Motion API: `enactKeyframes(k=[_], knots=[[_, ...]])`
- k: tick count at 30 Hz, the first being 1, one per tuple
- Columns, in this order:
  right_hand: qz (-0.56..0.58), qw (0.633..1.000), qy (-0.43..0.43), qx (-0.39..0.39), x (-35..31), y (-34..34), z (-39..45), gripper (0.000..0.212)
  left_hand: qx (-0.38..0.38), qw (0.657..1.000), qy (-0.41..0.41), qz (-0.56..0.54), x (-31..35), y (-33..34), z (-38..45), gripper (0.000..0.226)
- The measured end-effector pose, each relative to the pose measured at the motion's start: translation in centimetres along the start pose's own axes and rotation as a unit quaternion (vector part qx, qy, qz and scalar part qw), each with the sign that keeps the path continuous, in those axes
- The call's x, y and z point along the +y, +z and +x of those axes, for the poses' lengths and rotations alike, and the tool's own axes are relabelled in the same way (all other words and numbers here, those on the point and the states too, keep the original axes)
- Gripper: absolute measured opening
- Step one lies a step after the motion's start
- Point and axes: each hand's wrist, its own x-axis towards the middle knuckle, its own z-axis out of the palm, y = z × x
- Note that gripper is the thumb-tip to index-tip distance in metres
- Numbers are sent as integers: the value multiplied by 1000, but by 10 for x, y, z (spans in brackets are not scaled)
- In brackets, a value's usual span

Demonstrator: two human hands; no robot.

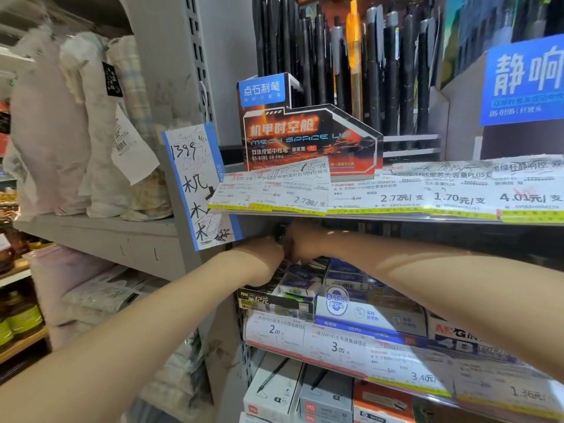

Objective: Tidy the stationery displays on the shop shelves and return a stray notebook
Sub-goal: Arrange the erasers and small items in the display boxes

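Head view: both hands, left and right, reach under the shelf edge over glossy rectangular eraser boxes; either grip's state cannot be told.

Both my hands, left hand beside right hand, reach under the price-tag shelf, above eraser boxes. Pen display sits on that shelf; scribbled test card hangs left.

The grey perforated metal shelf upright looked matt and scuffed. Right of it, the orange-and-black glossy cardboard pen display shone, and white paper price labels sat behind clear, glossy plastic.
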Motion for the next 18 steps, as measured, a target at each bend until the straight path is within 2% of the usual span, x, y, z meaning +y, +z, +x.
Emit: enactKeyframes(k=[10,14,18], knots=[[117,993,-5,-21,-2,-3,-8,36,3,999,46,9,-3,11,-20,37],[190,982,14,-11,-1,-2,-10,39,-16,998,53,-35,-5,16,-18,42],[207,978,16,-20,0,-1,-15,38,-43,996,45,-56,-5,8,-20,45]])
